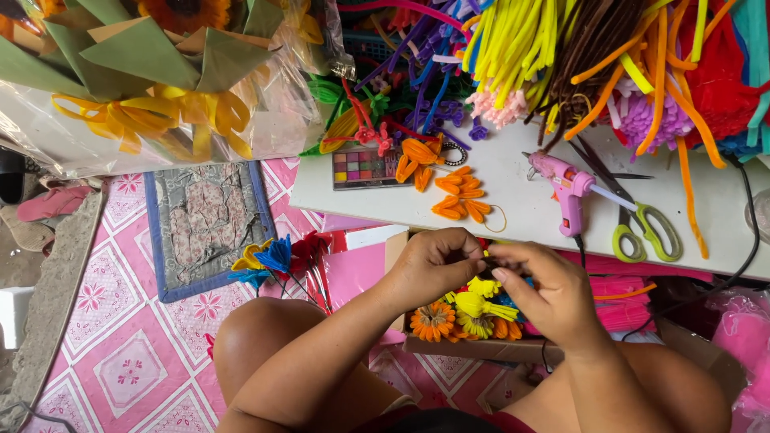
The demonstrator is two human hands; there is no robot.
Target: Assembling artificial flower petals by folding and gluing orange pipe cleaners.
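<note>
together, left hand (433, 269) and right hand (545, 293) pinch — dark piece (486, 263).

At centre we find the cardboard box (473, 346) of pipe-cleaner flowers (461, 314) below the desk (529, 210) edge. On the desk, the glue gun (566, 189) lies left of the scissors (642, 224) (pipe cleaners (561, 48) heaped behind). The wrapped bouquet (152, 80) fills the upper left.
</note>
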